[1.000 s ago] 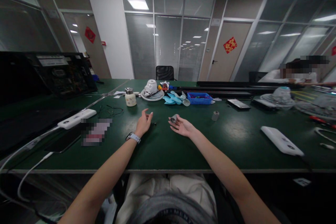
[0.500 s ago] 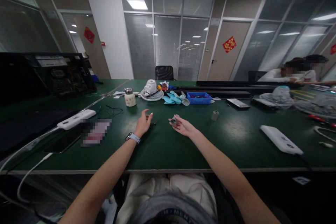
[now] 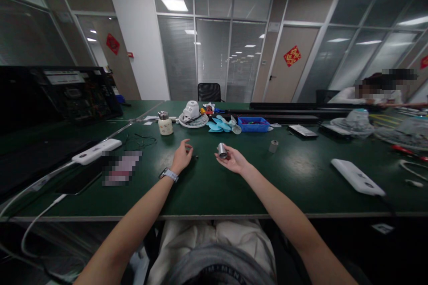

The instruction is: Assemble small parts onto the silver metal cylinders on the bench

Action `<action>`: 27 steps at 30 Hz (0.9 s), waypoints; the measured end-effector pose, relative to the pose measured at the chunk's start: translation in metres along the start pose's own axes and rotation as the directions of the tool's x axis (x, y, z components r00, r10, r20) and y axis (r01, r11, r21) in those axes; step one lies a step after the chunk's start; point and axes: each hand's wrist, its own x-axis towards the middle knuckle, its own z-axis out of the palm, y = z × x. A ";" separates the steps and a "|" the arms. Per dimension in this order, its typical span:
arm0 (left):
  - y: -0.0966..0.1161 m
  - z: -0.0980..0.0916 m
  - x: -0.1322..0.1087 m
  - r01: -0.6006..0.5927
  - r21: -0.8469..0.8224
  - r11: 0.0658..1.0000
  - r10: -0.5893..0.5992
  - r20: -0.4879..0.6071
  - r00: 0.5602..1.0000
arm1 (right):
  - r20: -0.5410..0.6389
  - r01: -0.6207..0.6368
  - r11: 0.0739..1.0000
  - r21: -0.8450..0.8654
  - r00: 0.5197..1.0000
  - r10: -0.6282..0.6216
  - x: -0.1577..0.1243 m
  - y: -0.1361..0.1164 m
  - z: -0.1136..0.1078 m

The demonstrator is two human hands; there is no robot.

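My right hand (image 3: 233, 159) holds a small silver metal cylinder (image 3: 222, 150) above the table, tilted with a dark, hollow-looking end towards me. My left hand (image 3: 182, 156), with a watch on its wrist, is held over the table with its fingers apart and slightly bent. No object shows between the left fingers. A tiny dark piece (image 3: 197, 157) lies just right of the left hand; its kind is too small to tell. Another small greyish cylinder (image 3: 273, 146) stands upright on the table to the right of my right hand.
Along the back of the green table (image 3: 207, 196) are a cream flask (image 3: 165, 124), a white fan body (image 3: 193, 116), blue fan blades (image 3: 219, 124) and a blue tray (image 3: 253, 124). White power strips (image 3: 96, 151) and a phone (image 3: 82, 179) lie left; a white power bank-like block (image 3: 358, 177) lies right.
The metal cylinder has turned in my right hand, so that its shiny side now shows. My left hand has hardly moved; its fingers have bent slightly.
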 end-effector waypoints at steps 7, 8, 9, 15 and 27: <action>-0.001 0.000 0.000 -0.016 0.009 1.000 0.016 0.006 1.000 | -0.020 -0.003 0.997 -0.078 1.000 0.002 0.003 0.003 -0.003; 0.000 -0.001 0.000 -0.012 0.009 1.000 0.012 0.007 1.000 | -0.032 0.005 0.995 -0.095 0.999 -0.008 0.004 0.003 -0.003; 0.000 -0.001 0.000 -0.007 0.011 1.000 0.007 0.009 1.000 | -0.039 0.013 0.994 -0.112 0.999 -0.018 0.005 0.004 -0.004; 0.003 -0.002 -0.001 -0.006 0.014 1.000 0.005 0.023 1.000 | -0.059 0.090 0.974 -0.210 0.993 -0.104 0.009 0.006 -0.005; -0.001 0.000 -0.001 -0.017 0.015 1.000 0.017 0.038 0.999 | 0.200 0.562 0.502 -0.657 0.773 -0.603 0.021 0.014 -0.023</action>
